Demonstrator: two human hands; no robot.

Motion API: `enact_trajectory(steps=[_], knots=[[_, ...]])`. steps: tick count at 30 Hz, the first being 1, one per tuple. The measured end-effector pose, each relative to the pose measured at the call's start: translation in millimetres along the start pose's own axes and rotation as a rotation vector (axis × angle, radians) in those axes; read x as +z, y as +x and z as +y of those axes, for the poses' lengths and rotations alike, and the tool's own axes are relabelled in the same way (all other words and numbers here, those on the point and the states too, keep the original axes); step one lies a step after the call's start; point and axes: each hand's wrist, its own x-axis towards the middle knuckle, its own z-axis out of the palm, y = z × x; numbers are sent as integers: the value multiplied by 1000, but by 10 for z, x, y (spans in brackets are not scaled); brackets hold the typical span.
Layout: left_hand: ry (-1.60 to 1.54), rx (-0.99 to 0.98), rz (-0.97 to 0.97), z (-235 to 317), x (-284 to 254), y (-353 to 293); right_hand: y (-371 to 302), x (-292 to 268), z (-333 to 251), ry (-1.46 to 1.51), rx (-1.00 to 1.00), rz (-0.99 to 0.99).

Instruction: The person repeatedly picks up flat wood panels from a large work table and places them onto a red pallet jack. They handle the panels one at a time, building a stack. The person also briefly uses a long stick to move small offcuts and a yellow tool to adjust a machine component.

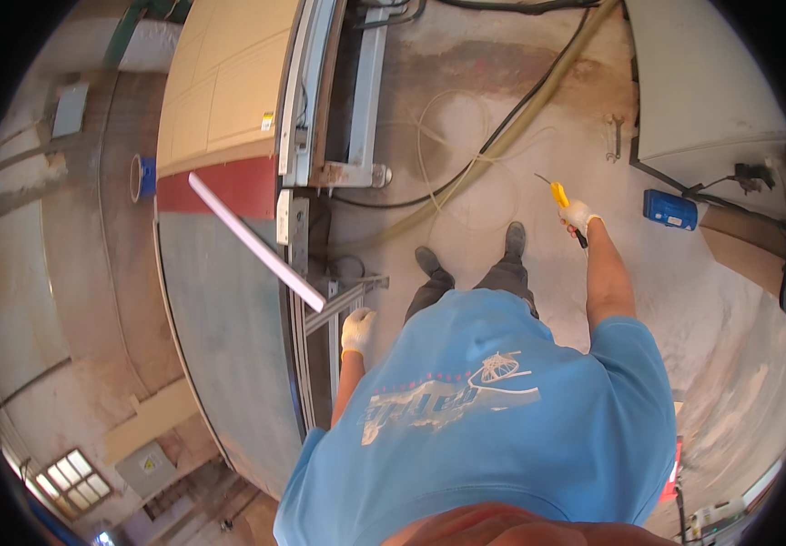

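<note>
My right hand [578,216], in a pale work glove, is closed around a yellow-handled tool [558,193] held out over the floor to the right. A thin dark tip sticks out of its far end, and a black part shows below my fist. I cannot make out its exact kind. My left hand [356,331], also gloved, hangs low beside the metal frame [343,300] of the workbench. Its fingers look curled, and nothing shows in them. Close to it, a long white strip [256,241] lies slantwise over the grey bench top [220,300], its near end jutting past the bench edge.
Tan sheets [229,77] cover the far part of the bench, with a red band beside them. A hose [511,136] and a black cable [484,150] cross the floor ahead of my feet. Wrenches [614,136], a blue case [669,210] and a large pale cabinet [707,82] are on the right.
</note>
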Motion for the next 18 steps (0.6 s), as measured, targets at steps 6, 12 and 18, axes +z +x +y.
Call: enact_trajectory(steps=[6, 12, 18], knots=[[-118, -282, -153, -478, 293, -342, -6, 680, 277, -397, 45, -265], [-296, -195, -88, -254, 421, -697, -292, 1551, 131, -637, -90, -315], [-471, -125, -6, -336, 814, -1083, -527, 2097, -201, -667, -229, -251]])
